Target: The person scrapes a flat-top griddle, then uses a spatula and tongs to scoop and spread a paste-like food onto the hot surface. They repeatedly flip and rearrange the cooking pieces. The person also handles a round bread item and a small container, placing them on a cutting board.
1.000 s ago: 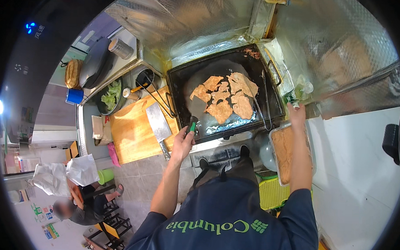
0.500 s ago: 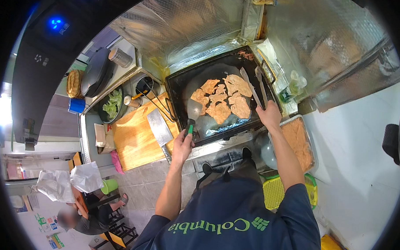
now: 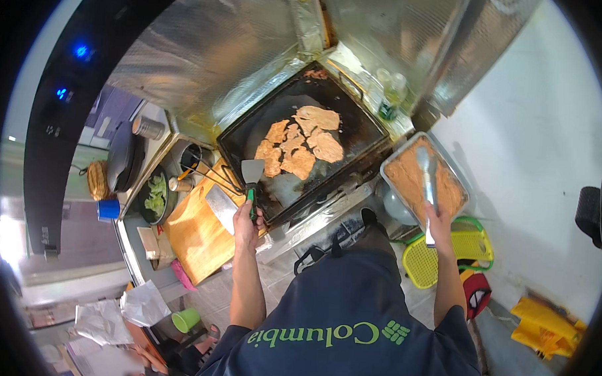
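Observation:
My left hand is closed round the green and black handle of a flat metal spatula, whose blade is over the griddle's near left edge. On the black griddle lie several thin pieces of pale brown meat, close together around the middle. To the right, my right hand grips silver tongs. Their front end is over a metal tray filled with raw-looking, orange-brown meat. Whether the tong tips touch this meat, I cannot tell.
Left of the griddle, a cleaver rests on a wooden board. Beyond it stands a pan of green leaves. Bottles stand at the griddle's far right. A yellow-green plastic basket sits below the tray. Someone's hand shows at lower left.
My right hand has carried the tongs from above the griddle's right side to the tray. The spatula has drawn back from the meat toward the griddle's near left edge. The view has turned rightward.

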Demonstrator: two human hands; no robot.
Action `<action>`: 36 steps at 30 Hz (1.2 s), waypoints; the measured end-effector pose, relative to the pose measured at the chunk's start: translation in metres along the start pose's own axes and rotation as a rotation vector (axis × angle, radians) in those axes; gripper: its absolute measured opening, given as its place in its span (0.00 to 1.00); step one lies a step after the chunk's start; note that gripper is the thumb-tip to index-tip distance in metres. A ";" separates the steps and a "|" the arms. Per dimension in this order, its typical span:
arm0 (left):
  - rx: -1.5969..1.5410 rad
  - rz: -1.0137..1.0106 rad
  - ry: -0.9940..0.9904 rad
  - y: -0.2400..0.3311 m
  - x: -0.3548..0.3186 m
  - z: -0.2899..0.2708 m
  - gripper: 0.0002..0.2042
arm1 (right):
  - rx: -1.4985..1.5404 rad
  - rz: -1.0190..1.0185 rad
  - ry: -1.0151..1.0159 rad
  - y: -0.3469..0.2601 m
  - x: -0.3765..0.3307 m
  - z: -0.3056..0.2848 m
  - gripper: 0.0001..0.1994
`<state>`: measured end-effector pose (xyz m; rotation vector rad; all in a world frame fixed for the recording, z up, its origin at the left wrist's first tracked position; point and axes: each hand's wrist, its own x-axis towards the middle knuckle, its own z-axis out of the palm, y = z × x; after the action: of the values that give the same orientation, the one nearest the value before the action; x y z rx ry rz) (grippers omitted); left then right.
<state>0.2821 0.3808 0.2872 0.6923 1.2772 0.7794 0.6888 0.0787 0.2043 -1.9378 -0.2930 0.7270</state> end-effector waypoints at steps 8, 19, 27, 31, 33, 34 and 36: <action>0.010 -0.070 0.010 -0.005 0.026 -0.022 0.10 | -0.238 0.191 0.271 0.074 -0.039 -0.095 0.21; 0.009 -0.013 -0.021 0.001 0.011 0.004 0.10 | -0.644 0.087 0.345 0.081 -0.041 -0.101 0.18; 0.078 -0.041 0.076 -0.005 0.012 0.003 0.09 | -0.660 -0.039 0.238 0.114 -0.008 -0.101 0.20; -0.054 0.029 0.028 0.001 0.006 0.013 0.08 | -0.249 0.047 0.113 0.085 -0.014 -0.094 0.18; -0.074 0.052 0.035 -0.003 0.003 0.010 0.08 | -0.242 0.103 0.098 0.076 -0.013 -0.087 0.17; -0.083 0.055 0.032 -0.004 0.001 0.008 0.09 | -0.266 0.100 0.091 0.071 -0.015 -0.085 0.17; -0.069 0.043 0.038 -0.004 -0.003 0.004 0.09 | -0.281 0.094 0.068 0.067 -0.012 -0.078 0.17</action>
<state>0.2859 0.3754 0.2862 0.6536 1.2672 0.8708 0.7196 -0.0154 0.1747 -2.2504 -0.2755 0.7090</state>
